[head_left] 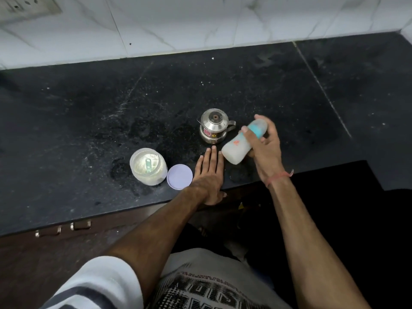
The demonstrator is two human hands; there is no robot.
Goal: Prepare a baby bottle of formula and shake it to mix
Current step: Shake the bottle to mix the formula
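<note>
My right hand [266, 148] grips a baby bottle [236, 150] around its teal collar. The bottle is tilted above the counter, its milky white body pointing down and left, its capped top up and right. It looks blurred. My left hand [209, 172] lies flat on the black counter [89, 121] with straight fingers, just left of the bottle's base. An open clear jar of white formula powder [148, 167] with a scoop inside stands to the left. Its pale purple lid [179, 176] lies beside it, touching my left wrist area.
A small steel pot with a lid and handle [213, 126] stands just beyond my left fingertips. White marble tiles [200, 23] back the counter. The counter's front edge steps back at the right. Drawer handles [80, 225] show below the edge.
</note>
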